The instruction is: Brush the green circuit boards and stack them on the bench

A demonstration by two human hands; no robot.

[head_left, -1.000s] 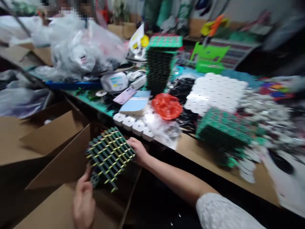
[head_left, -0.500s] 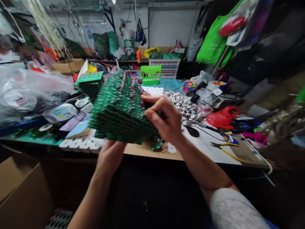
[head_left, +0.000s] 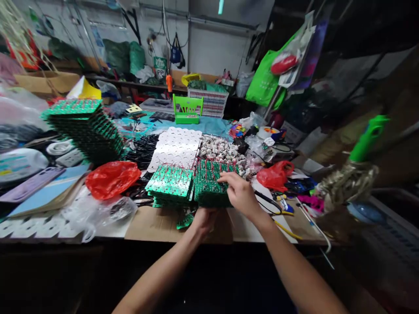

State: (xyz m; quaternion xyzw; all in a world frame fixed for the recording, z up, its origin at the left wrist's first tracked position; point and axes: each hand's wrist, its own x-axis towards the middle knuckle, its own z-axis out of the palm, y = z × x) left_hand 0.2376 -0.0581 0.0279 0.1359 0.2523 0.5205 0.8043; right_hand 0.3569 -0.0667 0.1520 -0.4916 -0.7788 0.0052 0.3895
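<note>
Both my hands hold a stack of green circuit boards (head_left: 211,185) that rests on the cardboard-covered table (head_left: 153,224). My left hand (head_left: 204,216) grips its near edge from below. My right hand (head_left: 238,194) curls over its right side with the fingers on top. A second stack of green boards with red wires (head_left: 170,183) lies touching it on the left. A tall leaning pile of green boards (head_left: 87,126) stands at the far left of the table.
A red plastic bag (head_left: 111,176) and clear bags lie left of the stacks; another red bag (head_left: 276,174) and pliers (head_left: 278,211) lie right. White sheets (head_left: 176,146), small white parts, a green rack (head_left: 187,110) and a basket sit behind. A green-capped object (head_left: 366,141) stands far right.
The green board stack was lifted from beside the cardboard box on the left, carried up in front of me, and now rests on the table next to the other stack.
</note>
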